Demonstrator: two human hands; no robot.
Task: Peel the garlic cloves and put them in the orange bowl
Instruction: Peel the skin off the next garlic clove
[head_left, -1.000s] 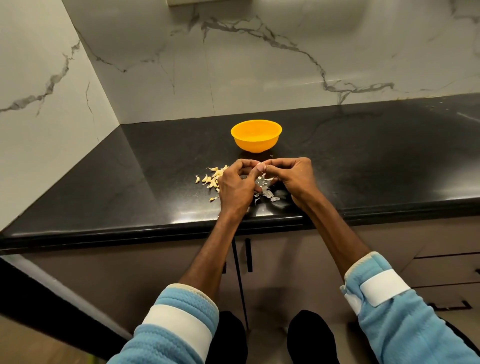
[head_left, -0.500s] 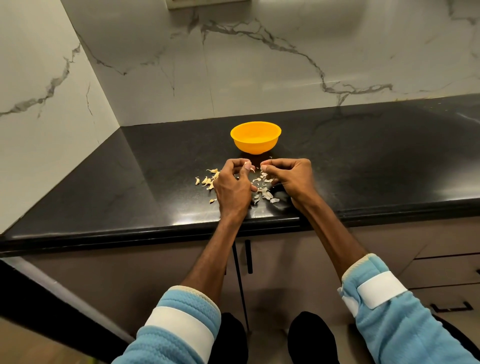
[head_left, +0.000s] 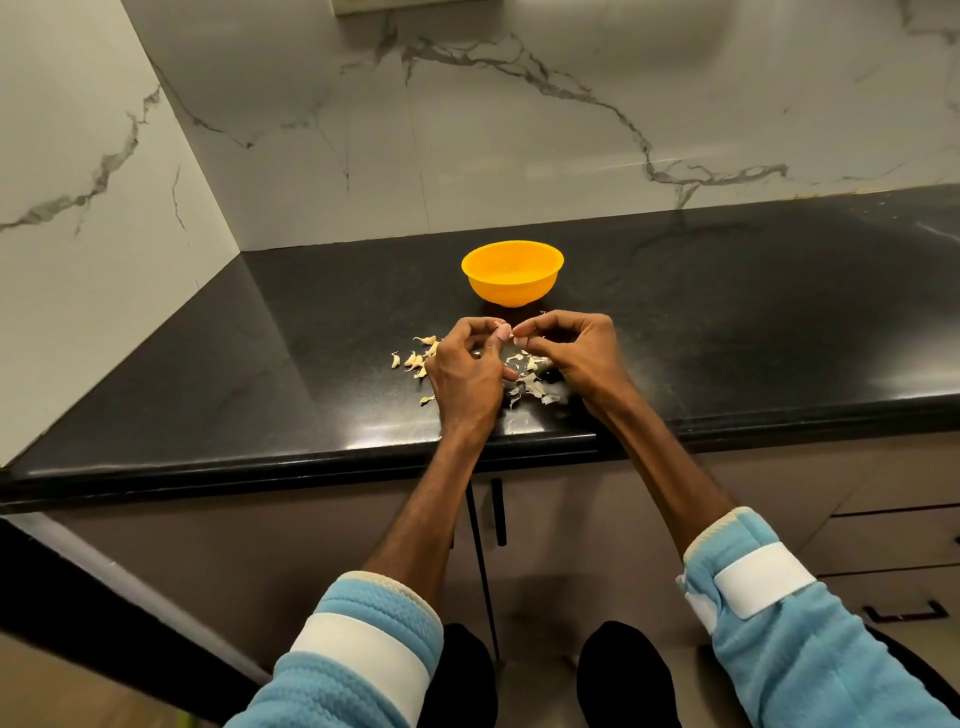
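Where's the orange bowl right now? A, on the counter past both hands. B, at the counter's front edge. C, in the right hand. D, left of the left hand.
A: the orange bowl stands on the counter, beyond the left hand and right hand.

The surface (head_left: 727, 322) is polished black stone, finely speckled and glossy, with bright reflections along its front edge. The walls (head_left: 519, 130) are pale marble-look slabs with grey veins and a soft sheen. The orange bowl (head_left: 511, 280) is smooth plastic. The loose peels (head_left: 530, 387) look dry and papery. The garlic clove (head_left: 502, 329) pinched by the left hand (head_left: 465, 374) looks smooth and pinkish. The sleeves (head_left: 810, 660) are fluffy blue cloth with smooth white bands. The cabinet fronts (head_left: 260, 561) are matt.
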